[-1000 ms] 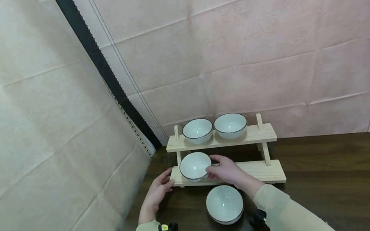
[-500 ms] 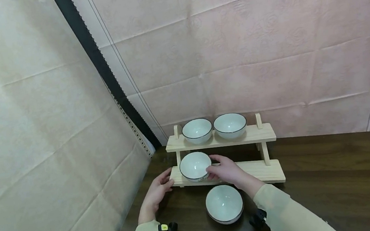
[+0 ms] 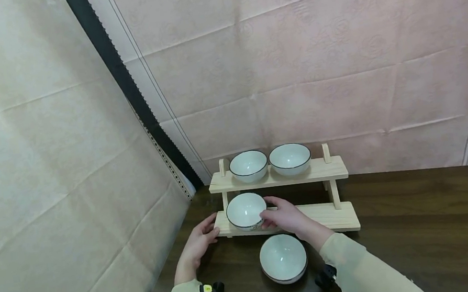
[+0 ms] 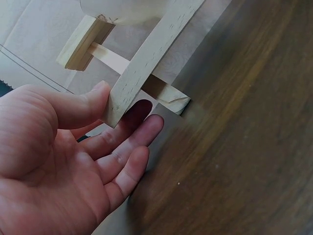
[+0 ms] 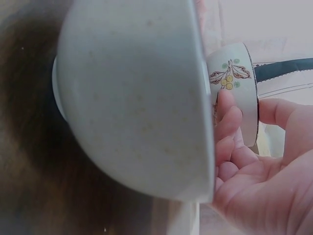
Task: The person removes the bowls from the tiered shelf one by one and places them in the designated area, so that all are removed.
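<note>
My right hand [image 3: 283, 215] pinches the right side of a white bowl [image 3: 245, 210] with a dark rim, which sits at the left of the lower board of a two-tier wooden rack [image 3: 324, 216]. The right wrist view shows fingers on the wall of that bowl [image 5: 237, 88], near a leaf-and-berry print, and the thumb at its rim. With thumb above and fingers below, my left hand [image 3: 199, 244] grips the left end of the lower board [image 4: 146, 63]. Two similar bowls, a left one [image 3: 249, 165] and a right one [image 3: 290, 159], stand on the upper board.
In front of the rack, between my forearms, a nearer bowl [image 3: 283, 258] stands on the dark wooden table [image 3: 434, 229]; a second rim shows under it. A pale cloth wall [image 3: 315, 59] rises behind, and another cloth [image 3: 72, 208] hangs at left.
</note>
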{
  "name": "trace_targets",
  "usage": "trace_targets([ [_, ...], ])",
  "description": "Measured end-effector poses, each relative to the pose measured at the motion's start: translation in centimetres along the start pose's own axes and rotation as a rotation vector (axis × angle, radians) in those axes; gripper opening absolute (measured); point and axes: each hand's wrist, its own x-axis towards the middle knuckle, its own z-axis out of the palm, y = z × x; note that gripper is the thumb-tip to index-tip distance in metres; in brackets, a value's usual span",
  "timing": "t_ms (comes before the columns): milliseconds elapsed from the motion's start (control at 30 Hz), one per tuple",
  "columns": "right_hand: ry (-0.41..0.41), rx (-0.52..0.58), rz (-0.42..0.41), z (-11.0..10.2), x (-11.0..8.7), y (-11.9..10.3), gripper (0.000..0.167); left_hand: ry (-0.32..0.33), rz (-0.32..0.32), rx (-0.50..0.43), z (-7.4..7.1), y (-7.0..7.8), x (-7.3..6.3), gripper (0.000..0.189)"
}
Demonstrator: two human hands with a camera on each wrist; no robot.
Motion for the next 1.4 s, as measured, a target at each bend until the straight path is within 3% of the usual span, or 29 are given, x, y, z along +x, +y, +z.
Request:
trace_targets([
  [733,0.008,0.04,-0.002,0.3,-0.2,0.1,0.069,-0.002,-0.006,-0.003,-0.1,0.1,-0.2,0.054],
  [1400,0.115,0.072,0.025,1.1,-0.4,-0.7,0.066,0.0,-0.007,-0.012,0.0,0.0,0.0,0.053],
])
